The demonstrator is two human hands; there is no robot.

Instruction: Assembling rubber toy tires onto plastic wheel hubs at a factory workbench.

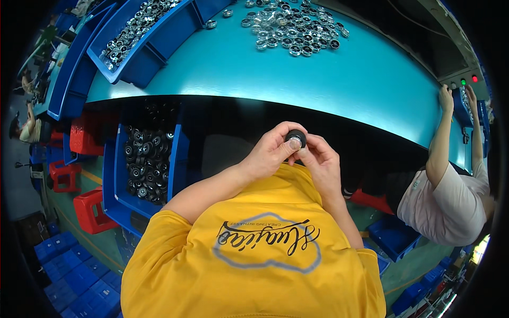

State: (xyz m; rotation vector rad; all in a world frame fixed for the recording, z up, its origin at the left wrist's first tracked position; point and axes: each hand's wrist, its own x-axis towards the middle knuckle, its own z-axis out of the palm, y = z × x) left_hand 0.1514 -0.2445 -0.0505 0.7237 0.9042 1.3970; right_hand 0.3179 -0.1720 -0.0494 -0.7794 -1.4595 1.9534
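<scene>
Close in front of my yellow shirt, both hands meet around a small black wheel (297,137) with a shiny, partly transparent piece at its side. My left hand (269,152) is closed, its thumb and fingers pinching the wheel from the left. From the other side, the fingers of my right hand (322,160) curl in and grip the same wheel. The hands partly cover it, so I cannot tell whether the shiny piece is seated in it. Both hands are just below the near edge of the teal table (344,85).
Loose round silver-and-black pieces (297,32) lie at the table's far side. A blue bin (164,45) of similar pieces stands far left. Left of me, another blue bin (178,159) holds black wheels (148,164). Red stools (91,211) stand beyond it. A co-worker (448,204) works at right.
</scene>
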